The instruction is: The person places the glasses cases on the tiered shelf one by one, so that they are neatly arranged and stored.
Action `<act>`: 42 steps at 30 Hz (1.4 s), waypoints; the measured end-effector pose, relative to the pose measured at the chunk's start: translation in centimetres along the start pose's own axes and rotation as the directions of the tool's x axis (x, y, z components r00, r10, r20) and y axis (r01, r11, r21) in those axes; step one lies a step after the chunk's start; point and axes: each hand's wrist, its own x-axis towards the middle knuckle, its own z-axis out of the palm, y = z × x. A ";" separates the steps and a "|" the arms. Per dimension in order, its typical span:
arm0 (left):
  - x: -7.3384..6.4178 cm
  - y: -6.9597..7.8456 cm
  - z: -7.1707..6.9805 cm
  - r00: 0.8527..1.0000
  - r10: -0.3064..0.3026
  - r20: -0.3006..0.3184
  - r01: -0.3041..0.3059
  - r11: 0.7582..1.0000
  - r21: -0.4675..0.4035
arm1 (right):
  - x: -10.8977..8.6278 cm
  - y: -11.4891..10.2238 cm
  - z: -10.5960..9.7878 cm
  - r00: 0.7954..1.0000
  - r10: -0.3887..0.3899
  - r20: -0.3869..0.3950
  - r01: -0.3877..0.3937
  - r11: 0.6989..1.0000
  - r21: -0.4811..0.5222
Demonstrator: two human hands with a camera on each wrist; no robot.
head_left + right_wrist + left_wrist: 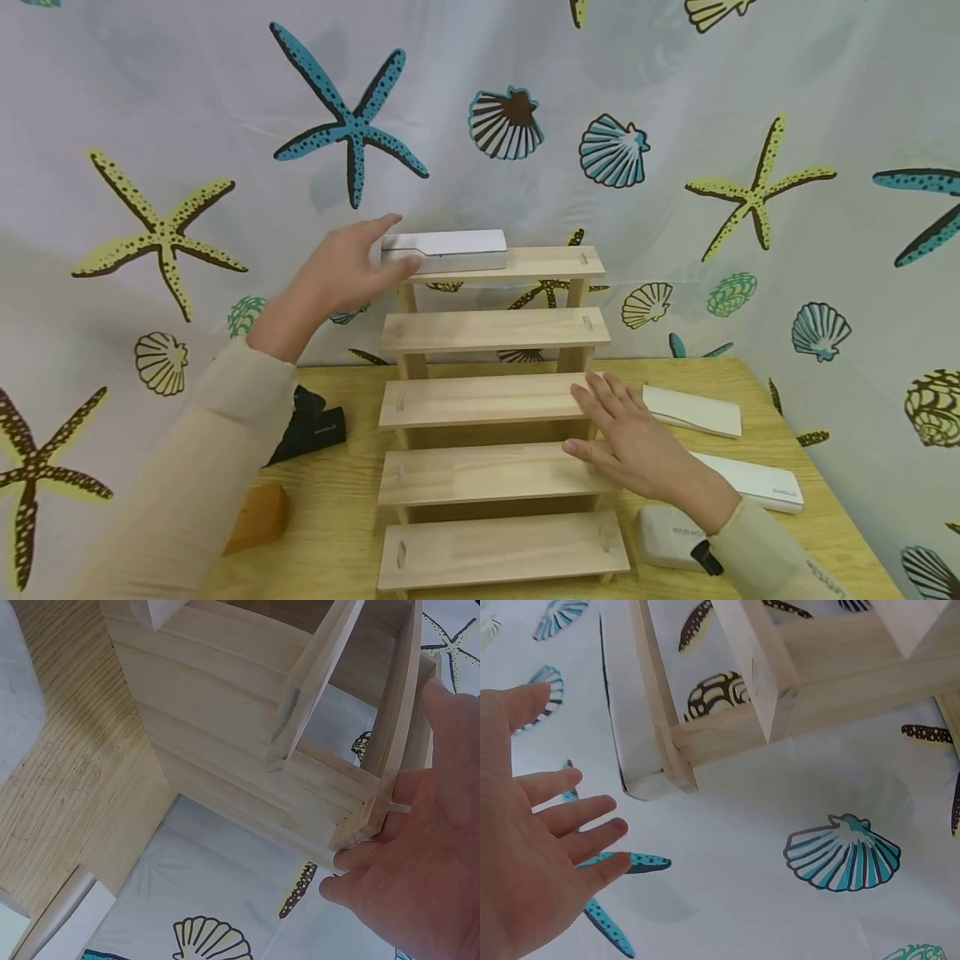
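Observation:
A white oblong case [450, 252] lies on the left part of the top step of a light wooden stepped rack [487, 398]. At that case's left end is my left hand [351, 265], thumb and fingers spread. The left wrist view has the fingers [585, 825] apart from the case [634, 712], with nothing held. My right hand [637, 437] is at the right end of the rack's middle steps, its fingers extended and overlapping the third step. In the right wrist view, that hand [420, 862] lies right along the step ends, holding no case.
Right of the rack on the wooden table [697, 371] lie a cream flat case [693, 411], a white case [753, 482] and a pale rounded case [663, 533]. To its left are a black case [318, 429] and an orange one [258, 517]. A patterned cloth [555, 50] hangs behind.

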 end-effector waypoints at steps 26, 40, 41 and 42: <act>-12.4 0.0 8.4 0.977 0.168 -0.130 -0.149 0.978 0.146 | -0.3 0.1 0.0 1.000 0.029 0.002 -0.029 0.999 0.045; -19.0 -5.6 12.1 0.991 -0.019 -0.135 0.008 0.996 -0.085 | -0.2 -0.1 0.3 1.000 0.015 -0.006 -0.015 0.999 0.041; -19.6 -6.2 12.3 0.987 -0.033 -0.154 0.019 0.996 -0.088 | -0.2 -0.1 0.3 1.000 0.014 -0.006 -0.014 0.999 0.039; -20.2 -6.7 12.5 0.984 -0.051 -0.169 0.036 0.995 -0.092 | -0.2 -0.1 0.3 1.000 0.013 -0.007 -0.013 0.999 0.039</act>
